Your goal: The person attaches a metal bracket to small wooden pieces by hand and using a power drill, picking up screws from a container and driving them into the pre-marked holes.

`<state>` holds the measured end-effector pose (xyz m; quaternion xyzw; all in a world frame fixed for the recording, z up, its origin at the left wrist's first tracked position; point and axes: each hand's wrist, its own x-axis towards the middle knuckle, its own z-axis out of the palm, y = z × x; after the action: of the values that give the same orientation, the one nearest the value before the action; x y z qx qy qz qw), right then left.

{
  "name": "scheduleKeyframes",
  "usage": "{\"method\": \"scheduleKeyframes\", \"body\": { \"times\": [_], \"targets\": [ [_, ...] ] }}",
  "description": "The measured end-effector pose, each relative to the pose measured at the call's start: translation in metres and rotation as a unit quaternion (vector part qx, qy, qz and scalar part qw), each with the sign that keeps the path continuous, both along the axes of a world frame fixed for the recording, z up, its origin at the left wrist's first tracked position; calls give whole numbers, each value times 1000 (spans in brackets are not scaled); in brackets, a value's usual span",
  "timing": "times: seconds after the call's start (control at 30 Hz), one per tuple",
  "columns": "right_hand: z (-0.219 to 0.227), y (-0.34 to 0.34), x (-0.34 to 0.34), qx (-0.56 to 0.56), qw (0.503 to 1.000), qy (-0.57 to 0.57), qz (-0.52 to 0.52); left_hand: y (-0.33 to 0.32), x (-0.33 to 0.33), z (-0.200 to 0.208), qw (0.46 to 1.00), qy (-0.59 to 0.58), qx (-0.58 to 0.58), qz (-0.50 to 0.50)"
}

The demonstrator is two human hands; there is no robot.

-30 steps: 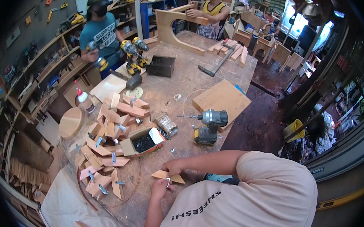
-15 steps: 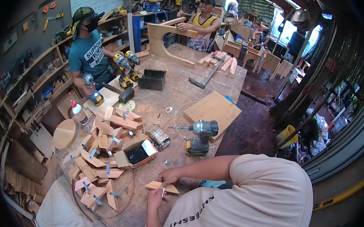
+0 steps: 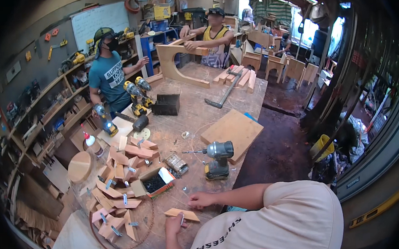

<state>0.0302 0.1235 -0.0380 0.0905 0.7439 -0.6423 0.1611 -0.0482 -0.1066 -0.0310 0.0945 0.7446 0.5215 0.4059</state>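
One light, stiff wood wedge (image 3: 181,214) is pinched near its metal bracket by the left hand (image 3: 174,224); the right hand (image 3: 202,199) lies flat, fingers apart, just beyond it.

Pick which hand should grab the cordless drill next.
Right, probably. The right hand lies open on the bench, seemingly empty, on the same side as the cordless drill. The left hand is busy gripping the wooden piece.

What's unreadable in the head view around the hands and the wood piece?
- Left hand: fingers curl over the small wooden wedge and its metal bracket; grip too small to judge.
- Right hand: flat on the workbench; palm hidden.
- Open box: dark contents too small to identify.
- Both forearms: partly hidden by the beige shirt.
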Motion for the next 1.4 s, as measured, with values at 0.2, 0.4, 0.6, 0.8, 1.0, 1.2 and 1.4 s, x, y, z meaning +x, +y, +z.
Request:
{"method": "scheduleKeyframes", "body": {
  "times": [0.2, 0.4, 0.6, 0.8, 1.0, 1.2, 1.4],
  "targets": [
    [7, 39, 43, 39, 992, 14, -118, 3, -1, 23, 993, -42, -72, -86],
    [15, 38, 40, 46, 989, 20, -141, 6, -5, 33, 978, -129, -93, -135],
    [11, 38, 40, 39, 989, 26, -142, 5, -7, 26, 978, -134, -84, -137],
    [12, 37, 40, 34, 989, 28, -144, 0, -2, 29, 980, -141, -75, -120],
    [4, 44, 43, 28, 989, 36, -141, 3, -3, 26, 986, -84, -92, -111],
    [37, 57, 100, 45, 970, 69, -227, 12, 1, 32, 995, -40, -46, -79],
    [22, 142, 114, 224, 784, 222, -535, -21, -30, 26, 984, 40, -122, -121]
  ]
}}
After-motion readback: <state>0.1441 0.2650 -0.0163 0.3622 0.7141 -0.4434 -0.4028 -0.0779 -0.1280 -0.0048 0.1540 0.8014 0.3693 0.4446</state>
